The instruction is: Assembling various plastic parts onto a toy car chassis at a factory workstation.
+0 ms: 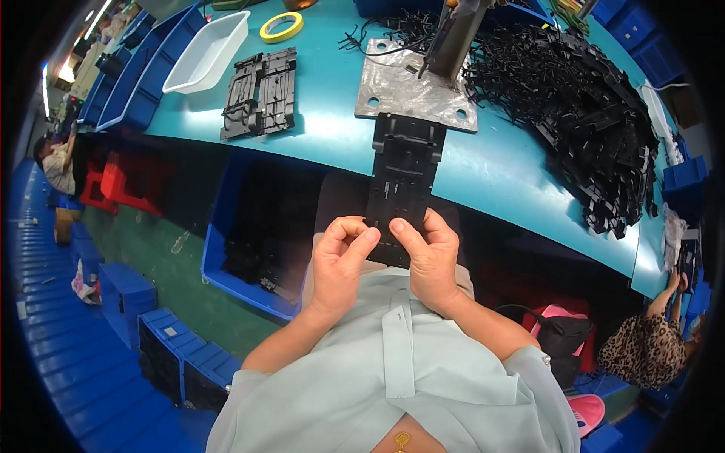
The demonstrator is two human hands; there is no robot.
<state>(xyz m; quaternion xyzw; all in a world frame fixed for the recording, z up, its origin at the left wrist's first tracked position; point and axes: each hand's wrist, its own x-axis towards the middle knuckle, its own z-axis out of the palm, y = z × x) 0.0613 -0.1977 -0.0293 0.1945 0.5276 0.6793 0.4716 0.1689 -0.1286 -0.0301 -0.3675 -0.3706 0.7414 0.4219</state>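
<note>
A flat black moulded plastic panel (pixel 404 170) is held between my two hands in front of my body. Its far end reaches over the table edge, up to a metal plate (pixel 368 79). My left hand (pixel 341 257) pinches the panel's near left side between thumb and fingers. On the near right part, my right hand (pixel 430 253) has its thumb on top, the fingers curled at the edge. A metal post (pixel 455 45) rises from the plate. Two similar black panels (pixel 259 94) lie side by side on the table to the left.
A big heap of black plastic parts (pixel 581 113) covers the table's right side. At the left stand a white tray (pixel 208 53), yellow tape (pixel 282 27) and blue bins (pixel 151 68). Below the table edge sits a blue crate (pixel 249 298) with black parts. Other people (pixel 649 340) work at both sides.
</note>
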